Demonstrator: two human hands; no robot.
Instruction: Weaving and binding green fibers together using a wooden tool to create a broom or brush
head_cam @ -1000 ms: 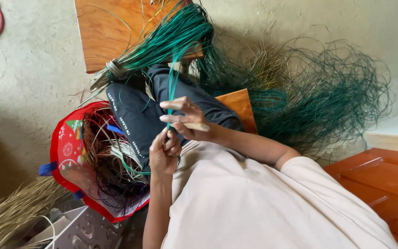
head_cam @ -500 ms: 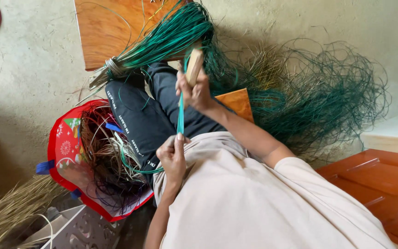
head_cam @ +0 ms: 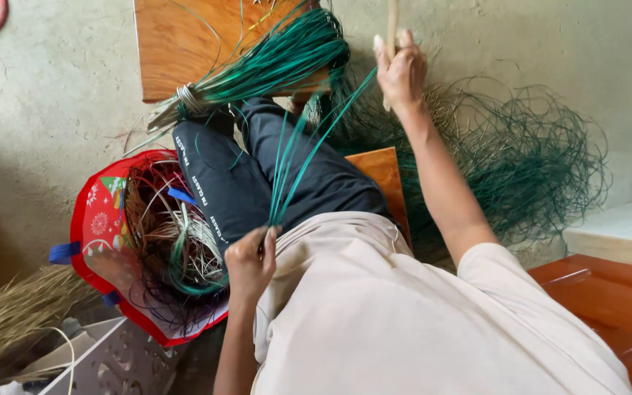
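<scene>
A: Right hand [head_cam: 401, 69] has gone up and out since half a second ago, from near the chest to the top of the view, arm nearly straight. Left hand [head_cam: 250, 262] sits a bit lower, by the lap.

B: Why the spread?

A: Looks like it keeps the green strands [head_cam: 295, 164] taut. They fan from the left fist up toward the right hand, stretched over the dark trousers.

B: Grips?

A: Left grip closed tight on the strands' lower ends. Right grip closed round a pale stick [head_cam: 392, 22], upright, running out of view at the top. Can't tell if the strands' far ends are pinched there too.

B: Spare material?

A: Tied green bundle [head_cam: 272, 62] lies across the knees, against a wooden board [head_cam: 177, 44]. Loose green tangle [head_cam: 535, 161] on the floor to the right. Red bag [head_cam: 100, 219] of mixed strands just beside the left hand.
</scene>
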